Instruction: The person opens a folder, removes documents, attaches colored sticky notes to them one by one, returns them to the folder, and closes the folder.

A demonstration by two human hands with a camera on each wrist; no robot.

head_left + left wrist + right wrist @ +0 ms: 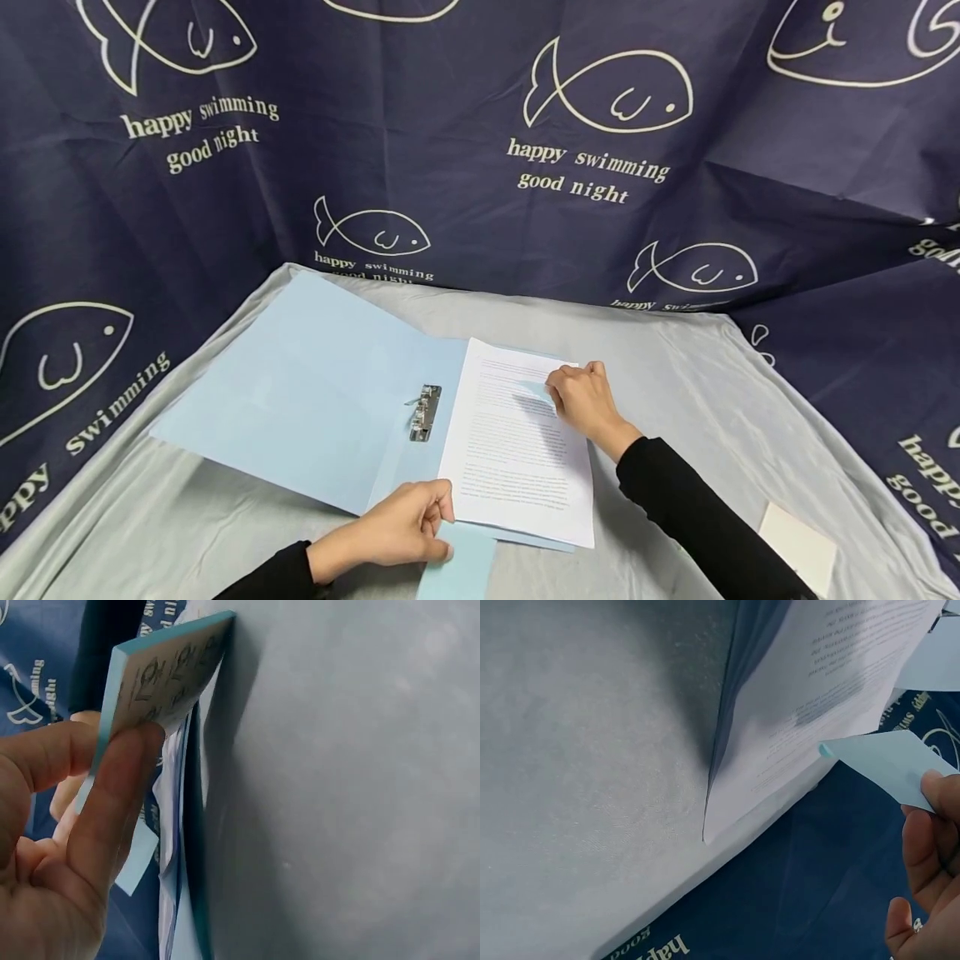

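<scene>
A light blue folder (300, 392) lies spread on the cloth, its left cover tilted up. A stack of printed sheets (517, 475) rests on its right side. My left hand (405, 529) pinches a light blue sticky note pad (459, 571) at the folder's near edge. The left wrist view shows printing on the underside of that pad (169, 679). Over the upper right of the sheets, my right hand (588, 404) pinches a single blue sticky note (536, 389) between thumb and fingers. In the right wrist view the note (889, 761) has a slightly curled free end.
A metal clip (425, 414) is fixed near the folder's spine, left of the sheets. At the front right lies a white square item (798, 546), beside my right sleeve. A dark blue curtain (465, 150) with fish drawings hangs behind the grey cloth (675, 375).
</scene>
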